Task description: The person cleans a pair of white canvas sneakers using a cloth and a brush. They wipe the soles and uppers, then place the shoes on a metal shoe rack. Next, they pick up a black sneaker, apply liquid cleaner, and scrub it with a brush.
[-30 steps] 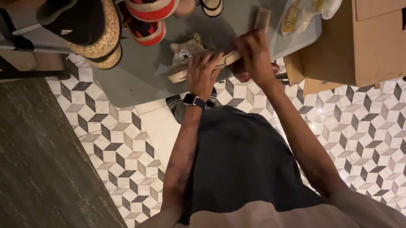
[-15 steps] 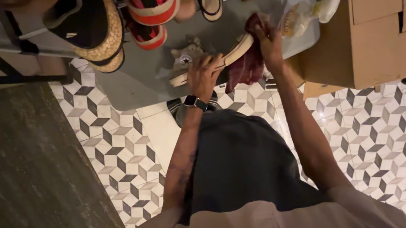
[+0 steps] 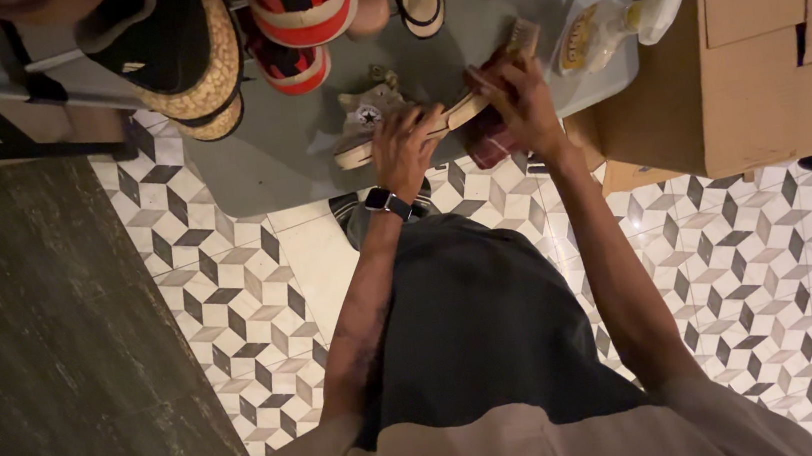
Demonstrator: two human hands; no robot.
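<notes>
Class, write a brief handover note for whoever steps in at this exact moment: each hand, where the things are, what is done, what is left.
Left hand: grip on the tan flat sandal, watch on the wrist.
Right hand: pressing a dark red cloth against the sandal, beside a small wooden brush.
Nearby: grey high-top sneaker, pale spray bottle by the cardboard box.
Done: sandal picked up.
Left: cannot tell how much of it is wiped.

left hand point(image 3: 405, 150) grips sandal point(image 3: 416, 131) | right hand point(image 3: 516, 96) presses cloth point(image 3: 492, 138)

Dim warm light, soft shadows, slight blur throughout.
</notes>
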